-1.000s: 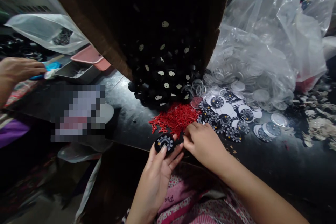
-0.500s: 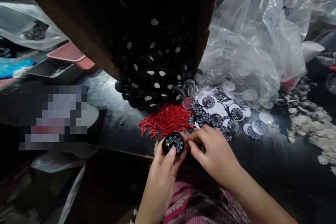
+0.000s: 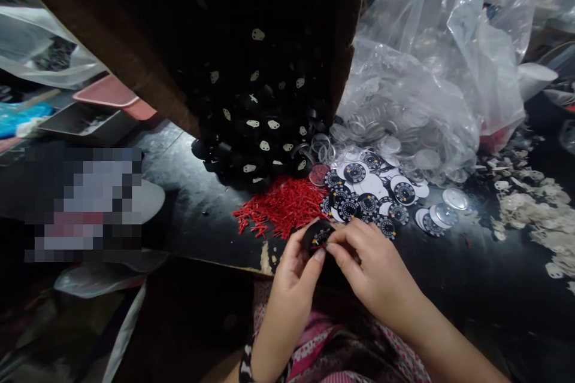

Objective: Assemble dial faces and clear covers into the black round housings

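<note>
My left hand [image 3: 294,266] grips a small round black gauge [image 3: 317,234] by its rim, at the near edge of the black table [image 3: 202,221]. My right hand [image 3: 366,263] pinches at the gauge's face with thumb and forefinger; what it pinches is too small to make out. Just beyond the hands lies a heap of small red pointers [image 3: 283,206]. To the right of it are scattered printed dial faces [image 3: 368,194]. A pile of black gauge housings [image 3: 256,143] spills from a tipped cardboard box [image 3: 135,54] behind the pointers.
A clear plastic bag [image 3: 426,90] of round transparent lenses sits at the back right. Pale punched scraps [image 3: 534,209] litter the right side. At the left are a pink tray [image 3: 112,96], a metal tray [image 3: 85,122] and another plastic bag [image 3: 40,54].
The gauge has tilted and moved right, toward my right hand, which has closed onto its face. The view has shifted right; another person's hand at far left has left the frame.
</note>
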`<state>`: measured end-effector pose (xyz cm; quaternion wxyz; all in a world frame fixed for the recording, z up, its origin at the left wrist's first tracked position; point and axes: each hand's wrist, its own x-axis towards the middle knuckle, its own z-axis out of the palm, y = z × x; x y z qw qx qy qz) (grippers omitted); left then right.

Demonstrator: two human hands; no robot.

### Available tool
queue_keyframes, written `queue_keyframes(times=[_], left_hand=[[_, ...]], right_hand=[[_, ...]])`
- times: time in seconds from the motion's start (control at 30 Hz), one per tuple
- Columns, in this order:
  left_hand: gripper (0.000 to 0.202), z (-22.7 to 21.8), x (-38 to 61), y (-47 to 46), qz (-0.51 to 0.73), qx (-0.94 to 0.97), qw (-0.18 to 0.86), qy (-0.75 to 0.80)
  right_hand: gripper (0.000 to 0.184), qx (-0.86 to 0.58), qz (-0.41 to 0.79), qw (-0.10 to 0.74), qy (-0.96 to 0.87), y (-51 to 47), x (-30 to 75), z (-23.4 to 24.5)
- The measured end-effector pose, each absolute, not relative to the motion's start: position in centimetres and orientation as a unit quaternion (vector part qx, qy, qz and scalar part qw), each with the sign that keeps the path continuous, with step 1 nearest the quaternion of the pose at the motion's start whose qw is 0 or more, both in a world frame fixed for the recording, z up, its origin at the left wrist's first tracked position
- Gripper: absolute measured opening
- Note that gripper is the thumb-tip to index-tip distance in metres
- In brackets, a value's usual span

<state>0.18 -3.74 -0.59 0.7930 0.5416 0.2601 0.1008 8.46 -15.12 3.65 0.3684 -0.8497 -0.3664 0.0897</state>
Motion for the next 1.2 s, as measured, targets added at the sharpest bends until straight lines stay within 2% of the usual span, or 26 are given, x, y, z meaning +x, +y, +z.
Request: queue_keyframes(times=[0.33,0.6,0.77,0.87,0.97,1.1,1.2], left_hand=[[0.018,1.1,-0.5,-3.5,0.142,0.641,0.708,0.26],[0.027,1.1,-1.5,-3.3,0.153,0.684,0.659,0.272],[0.028,1.3,-1.5,-3.0,0.148,0.686,0.661,0.266],[0.025,0.9,-1.2,-2.9,0.075,0.606,0.746,0.265],[0.034,0.2,-1.0,-2.9,0.015,0.512,0.813,0.277],[0.041,-0.3,-1.3,-2.9,0.022,0.526,0.799,0.292],[0.039,-0.5,-1.5,-3.4,0.034,0.548,0.773,0.318]], right_hand=[[0.014,-0.84,0.102,0.395,-0.359,-15.8,7.7,4.0],[0.018,-0.828,0.089,0.423,-0.357,-15.6,6.5,3.8],[0.018,-0.824,0.124,0.448,-0.323,-15.8,6.4,3.7],[0.02,-0.832,0.111,0.427,-0.336,-16.0,7.1,3.9],[0.006,-0.827,0.062,0.393,-0.398,-16.0,7.9,4.0],[0.012,-0.836,0.019,0.299,-0.459,-15.7,8.5,3.5],[0.014,-0.846,0.004,0.268,-0.462,-15.4,8.5,3.4]])
